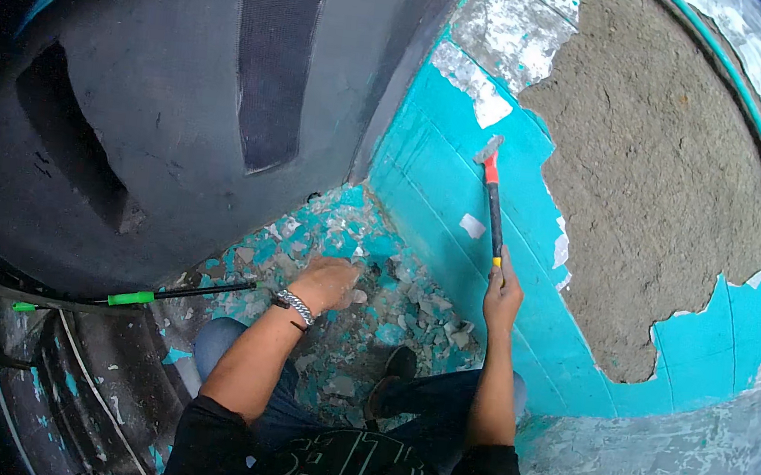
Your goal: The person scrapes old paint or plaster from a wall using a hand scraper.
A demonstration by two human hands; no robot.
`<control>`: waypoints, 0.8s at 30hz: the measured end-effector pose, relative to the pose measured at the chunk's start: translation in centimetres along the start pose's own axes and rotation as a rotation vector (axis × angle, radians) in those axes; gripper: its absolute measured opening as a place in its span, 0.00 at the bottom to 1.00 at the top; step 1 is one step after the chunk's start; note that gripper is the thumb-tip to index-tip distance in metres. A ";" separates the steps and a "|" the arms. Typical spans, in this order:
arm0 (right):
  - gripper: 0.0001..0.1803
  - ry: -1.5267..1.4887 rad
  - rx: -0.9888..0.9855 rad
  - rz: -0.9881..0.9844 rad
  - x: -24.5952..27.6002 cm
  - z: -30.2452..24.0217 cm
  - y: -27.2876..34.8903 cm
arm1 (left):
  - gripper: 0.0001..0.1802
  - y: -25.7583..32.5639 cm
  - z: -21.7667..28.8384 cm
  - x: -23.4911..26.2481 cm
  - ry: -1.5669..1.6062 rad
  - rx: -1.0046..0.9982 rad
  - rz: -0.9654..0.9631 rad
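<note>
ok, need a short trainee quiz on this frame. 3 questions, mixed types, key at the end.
1. Multiple choice: what colour is the section of the scraper right next to its head?
A) yellow
B) red
C) green

2. Short answer: which of the person's hands grips the scraper?

3. True or false: a turquoise coating covers the wall from edge to edge.

Key:
1. B. The yellow part is down by the grip.
2. The right hand.
3. False. A large, rough, grey-brown patch shows without the coating.
</note>
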State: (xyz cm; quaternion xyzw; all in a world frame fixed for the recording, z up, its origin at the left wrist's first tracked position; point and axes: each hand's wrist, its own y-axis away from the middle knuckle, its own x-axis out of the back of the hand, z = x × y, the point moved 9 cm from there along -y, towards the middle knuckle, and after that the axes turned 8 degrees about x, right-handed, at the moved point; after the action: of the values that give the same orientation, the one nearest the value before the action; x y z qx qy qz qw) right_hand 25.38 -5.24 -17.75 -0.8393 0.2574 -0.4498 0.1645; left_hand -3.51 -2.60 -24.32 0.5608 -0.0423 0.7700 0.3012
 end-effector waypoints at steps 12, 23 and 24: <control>0.21 -0.019 0.307 -0.042 -11.8 -7.8 -12.2 | 0.31 -0.2 -2.0 0.4 0.029 0.062 0.025; 0.22 -0.315 0.036 -0.189 -3.7 -4.6 -2.5 | 0.29 0.8 -1.1 1.1 0.012 0.019 0.102; 0.22 -0.438 -0.089 -0.181 -2.7 -3.4 -1.4 | 0.29 0.7 -1.0 0.6 0.019 0.025 0.046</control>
State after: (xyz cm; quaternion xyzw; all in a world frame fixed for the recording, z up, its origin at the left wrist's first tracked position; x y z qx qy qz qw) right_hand 21.66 -2.65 -17.00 -0.9429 0.1587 -0.2582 0.1384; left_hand -4.78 -2.48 -23.92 0.5561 -0.0425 0.7824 0.2769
